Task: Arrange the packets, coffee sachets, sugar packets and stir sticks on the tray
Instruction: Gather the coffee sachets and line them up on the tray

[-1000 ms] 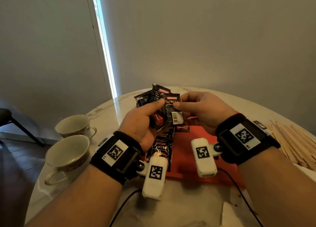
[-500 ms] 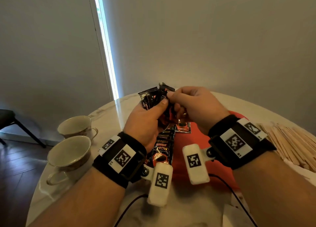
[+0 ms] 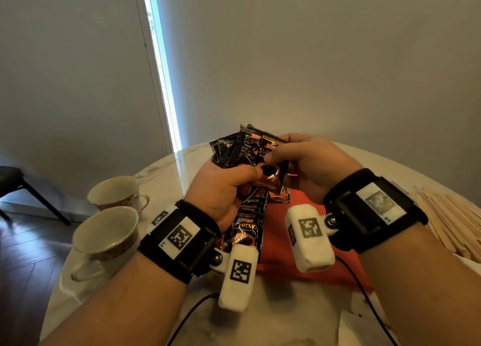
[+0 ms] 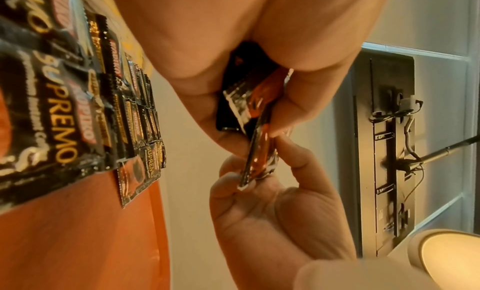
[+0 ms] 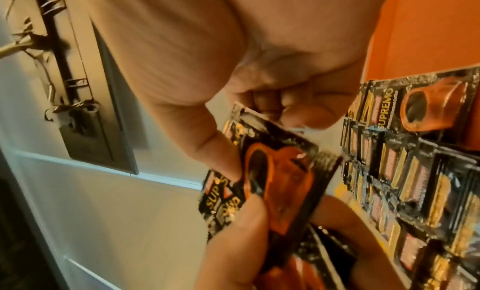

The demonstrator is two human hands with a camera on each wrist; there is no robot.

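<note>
Black foil coffee sachets (image 3: 244, 147) fan out of my left hand (image 3: 221, 186), held up above the bench (image 3: 161, 173) at the far end of the orange tray (image 3: 299, 254). My left fingers are curled round the lower half of the bunch, thumb pressed across the front. My right hand (image 3: 312, 163) pinches the front sachet (image 3: 273, 163) near its top between thumb and forefinger; from the left wrist view its bottom edge hangs down between my right fingers (image 4: 293, 160), and from the right wrist view my right thumb (image 5: 215, 148) lies on its printed face.

What the coming move turns on: the front sachet stands with its long axis upright, tilted a little to the right, and it lies directly under my right fingers while its lower part is clamped by the left thumb. So the right hand is the one to draw it, I judge, up and rightward along its own length, and then down to the tray, which lies below and toward me. A row of sachets (image 3: 246, 226) already lies along the tray's left edge, overlapping lengthwise, so the open orange surface beside it is nearer my right hand. The stir sticks (image 3: 447, 215) lie on the bench well to the right, untouched. 2 cups (image 3: 109, 231) stand to the left.

Against 0.5 s ago, my right hand has shifted from covering the top of the bunch to a clean pinch on 1 sachet, whose printed front now shows.
</note>
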